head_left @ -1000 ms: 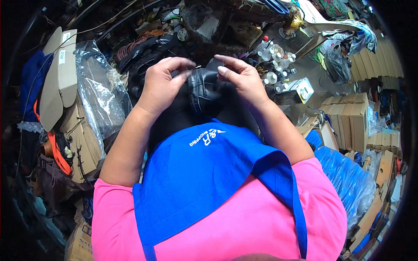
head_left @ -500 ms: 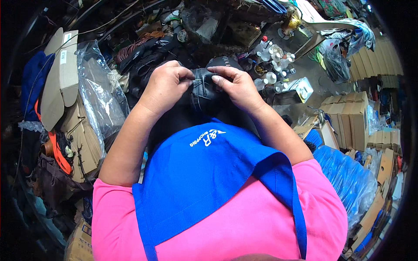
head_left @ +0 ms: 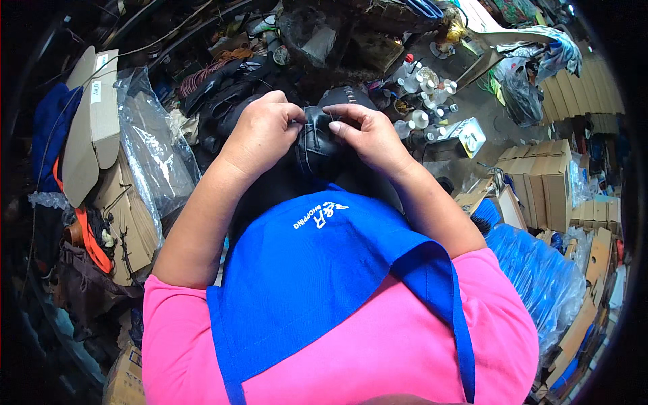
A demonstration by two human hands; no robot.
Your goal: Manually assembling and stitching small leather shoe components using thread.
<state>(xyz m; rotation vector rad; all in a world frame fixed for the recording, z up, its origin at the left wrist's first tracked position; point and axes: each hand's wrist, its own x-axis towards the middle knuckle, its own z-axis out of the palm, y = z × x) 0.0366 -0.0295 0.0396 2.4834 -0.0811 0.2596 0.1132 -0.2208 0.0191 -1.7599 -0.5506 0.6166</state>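
A black leather piece [head_left: 314,140] with pale seam lines lies over my lap, between my two hands. My left hand [head_left: 264,131] is closed in a pinch at its upper left edge, the fingertips partly hidden behind the knuckles. On the opposite side, my right hand [head_left: 372,137] grips the upper right edge, thumb below and forefinger stretched along the top. I cannot make out a needle or any thread. Just beyond the leather is a dark rounded surface [head_left: 349,96] with a row of light stitches. A blue apron [head_left: 304,270] covers my front.
Several plastic bottles [head_left: 420,120] and a white canister [head_left: 466,137] stand ahead on the right. Cardboard boxes [head_left: 536,182] and a plastic-wrapped blue bundle [head_left: 530,270] lie at the right. On the left are cardboard pieces [head_left: 94,135] and clear plastic sheeting [head_left: 158,148].
My left hand has shifted slightly and its fingers have curled in more at the leather's edge. The right hand keeps nearly the same place.
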